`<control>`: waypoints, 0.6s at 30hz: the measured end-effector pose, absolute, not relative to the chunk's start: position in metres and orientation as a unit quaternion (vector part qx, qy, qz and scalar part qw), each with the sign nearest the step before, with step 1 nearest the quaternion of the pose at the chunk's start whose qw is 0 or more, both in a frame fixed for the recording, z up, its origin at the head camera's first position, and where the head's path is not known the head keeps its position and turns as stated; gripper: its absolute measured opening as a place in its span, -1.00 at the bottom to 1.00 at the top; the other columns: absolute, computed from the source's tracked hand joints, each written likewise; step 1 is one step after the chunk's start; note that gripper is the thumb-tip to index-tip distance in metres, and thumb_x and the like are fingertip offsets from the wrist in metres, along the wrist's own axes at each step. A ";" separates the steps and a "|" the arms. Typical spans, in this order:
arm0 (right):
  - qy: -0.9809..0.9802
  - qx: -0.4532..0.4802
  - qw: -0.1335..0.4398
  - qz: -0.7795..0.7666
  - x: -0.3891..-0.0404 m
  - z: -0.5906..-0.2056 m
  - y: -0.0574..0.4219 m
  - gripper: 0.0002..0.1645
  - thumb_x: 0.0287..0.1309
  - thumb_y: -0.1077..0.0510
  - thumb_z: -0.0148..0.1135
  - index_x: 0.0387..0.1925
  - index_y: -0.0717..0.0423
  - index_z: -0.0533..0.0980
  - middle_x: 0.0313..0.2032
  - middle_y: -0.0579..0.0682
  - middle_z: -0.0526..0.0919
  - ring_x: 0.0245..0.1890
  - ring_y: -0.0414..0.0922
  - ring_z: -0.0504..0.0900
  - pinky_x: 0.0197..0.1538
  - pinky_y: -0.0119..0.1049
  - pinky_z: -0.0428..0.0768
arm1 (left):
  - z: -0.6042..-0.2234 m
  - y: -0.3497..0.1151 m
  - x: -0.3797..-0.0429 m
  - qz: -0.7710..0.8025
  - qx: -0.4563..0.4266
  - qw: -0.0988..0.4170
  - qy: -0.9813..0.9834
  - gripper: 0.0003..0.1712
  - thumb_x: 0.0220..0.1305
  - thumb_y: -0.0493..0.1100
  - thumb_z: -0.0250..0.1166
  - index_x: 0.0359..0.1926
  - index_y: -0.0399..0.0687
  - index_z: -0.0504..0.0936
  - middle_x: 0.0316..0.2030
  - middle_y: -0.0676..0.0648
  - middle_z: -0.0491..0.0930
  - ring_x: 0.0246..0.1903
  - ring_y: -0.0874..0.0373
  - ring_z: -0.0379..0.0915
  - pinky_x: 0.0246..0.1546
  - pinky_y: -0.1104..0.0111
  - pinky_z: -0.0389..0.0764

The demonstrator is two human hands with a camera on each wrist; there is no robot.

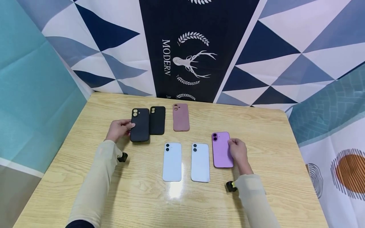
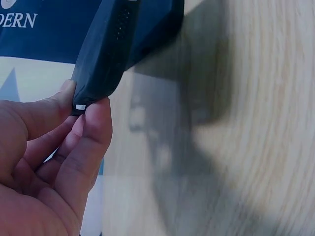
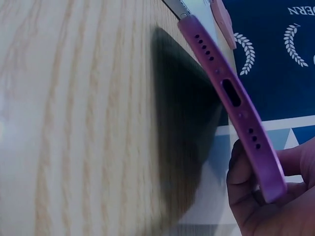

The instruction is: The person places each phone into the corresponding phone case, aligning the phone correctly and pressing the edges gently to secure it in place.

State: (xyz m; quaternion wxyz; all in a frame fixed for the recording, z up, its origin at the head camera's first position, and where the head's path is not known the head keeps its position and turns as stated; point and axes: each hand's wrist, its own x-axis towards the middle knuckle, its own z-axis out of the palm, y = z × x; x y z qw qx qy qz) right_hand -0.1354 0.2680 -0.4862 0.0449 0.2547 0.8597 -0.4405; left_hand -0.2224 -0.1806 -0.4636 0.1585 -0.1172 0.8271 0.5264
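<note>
In the head view my left hand (image 1: 118, 129) pinches the left edge of a black phone case (image 1: 140, 125) with camera cutouts at its top. The left wrist view shows thumb and fingers on the lower corner of that case (image 2: 101, 59), which is tilted above its shadow on the wood. On the other side, my right hand (image 1: 238, 152) holds a purple phone (image 1: 221, 150) by its right edge. Its bottom edge, with charging port and speaker holes, faces the right wrist camera, and the phone (image 3: 214, 73) is raised off the table at an angle.
A second black case (image 1: 158, 120) lies right beside the first, and a pink case (image 1: 181, 117) lies to its right. Two white phones (image 1: 172, 162) lie back up nearer the front of the wooden table (image 1: 159, 205). A patterned cloth (image 1: 119, 41) hangs behind the table.
</note>
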 end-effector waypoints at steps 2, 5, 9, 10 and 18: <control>0.856 0.259 0.048 -0.445 -0.136 -0.485 0.269 -0.54 0.38 0.15 -0.18 0.09 0.43 0.39 0.09 0.37 0.44 0.13 0.18 0.39 0.25 0.02 0.34 | -0.462 -0.179 -0.222 0.530 -0.114 0.164 0.824 -0.44 0.32 -0.11 0.17 0.28 -0.20 0.35 0.10 -0.31 0.48 -0.48 0.40 0.46 -0.31 0.46 0.65; 0.852 0.264 0.049 -0.450 -0.136 -0.482 0.269 -0.54 0.39 0.14 -0.18 0.11 0.43 0.38 0.11 0.36 0.43 0.14 0.16 0.38 0.27 0.00 0.32 | -0.459 -0.175 -0.220 0.534 -0.106 0.165 0.822 -0.43 0.31 -0.10 0.18 0.29 -0.20 0.35 0.10 -0.31 0.48 -0.47 0.41 0.46 -0.30 0.46 0.65; 0.840 0.269 0.049 -0.469 -0.137 -0.480 0.268 -0.54 0.39 0.14 -0.18 0.12 0.42 0.38 0.12 0.34 0.43 0.15 0.13 0.37 0.27 -0.04 0.31 | -0.454 -0.169 -0.218 0.540 -0.098 0.165 0.819 -0.43 0.30 -0.08 0.19 0.28 -0.19 0.36 0.09 -0.31 0.49 -0.45 0.40 0.47 -0.31 0.49 0.64; 0.835 0.270 0.050 -0.477 -0.137 -0.479 0.268 -0.53 0.40 0.14 -0.18 0.13 0.42 0.37 0.12 0.34 0.42 0.15 0.12 0.36 0.27 -0.05 0.31 | -0.453 -0.167 -0.218 0.540 -0.096 0.167 0.819 -0.43 0.30 -0.08 0.19 0.28 -0.18 0.36 0.09 -0.30 0.49 -0.45 0.40 0.47 -0.32 0.51 0.63; 0.816 0.268 0.042 -0.511 -0.139 -0.470 0.265 -0.52 0.40 0.14 -0.18 0.14 0.43 0.35 0.12 0.31 0.41 0.13 0.06 0.36 0.23 -0.14 0.35 | -0.439 -0.151 -0.215 0.555 -0.079 0.178 0.809 -0.45 0.30 -0.10 0.20 0.27 -0.17 0.38 0.03 -0.24 0.53 -0.45 0.38 0.49 -0.19 0.35 0.66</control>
